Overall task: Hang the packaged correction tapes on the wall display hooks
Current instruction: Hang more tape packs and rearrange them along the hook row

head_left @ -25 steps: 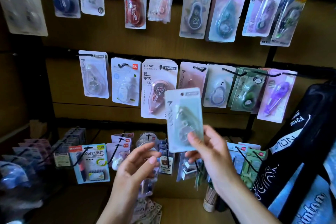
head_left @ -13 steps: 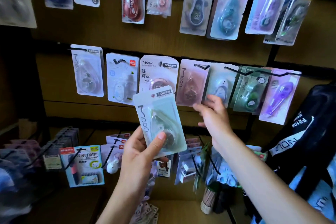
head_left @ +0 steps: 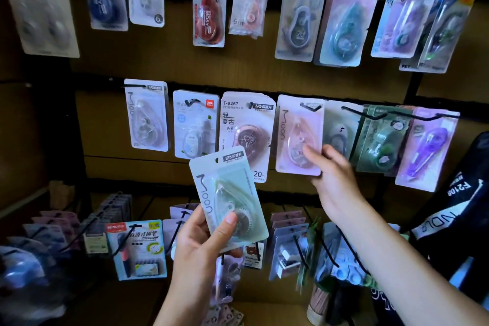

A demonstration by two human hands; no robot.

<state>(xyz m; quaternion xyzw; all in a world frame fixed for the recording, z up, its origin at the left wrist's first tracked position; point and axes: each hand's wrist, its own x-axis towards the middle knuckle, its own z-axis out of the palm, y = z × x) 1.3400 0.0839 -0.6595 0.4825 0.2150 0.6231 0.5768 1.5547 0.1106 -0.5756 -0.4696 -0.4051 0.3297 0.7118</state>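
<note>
The right hand [head_left: 334, 174] has reached the pink pack [head_left: 299, 135] at 1 o'clock, pinching its lower edge; the left hand [head_left: 201, 243] grips the green pack [head_left: 227, 198] below. Best steady pink, then thread green's slot onto that hook [head_left: 311, 107].

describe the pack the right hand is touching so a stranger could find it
Middle row of hooks on the brown wall display: fourth pack from the left, beside the T-9267 pack. The right hand holds its lower corner. This pink Moon pack is that row's only pink card.
</note>
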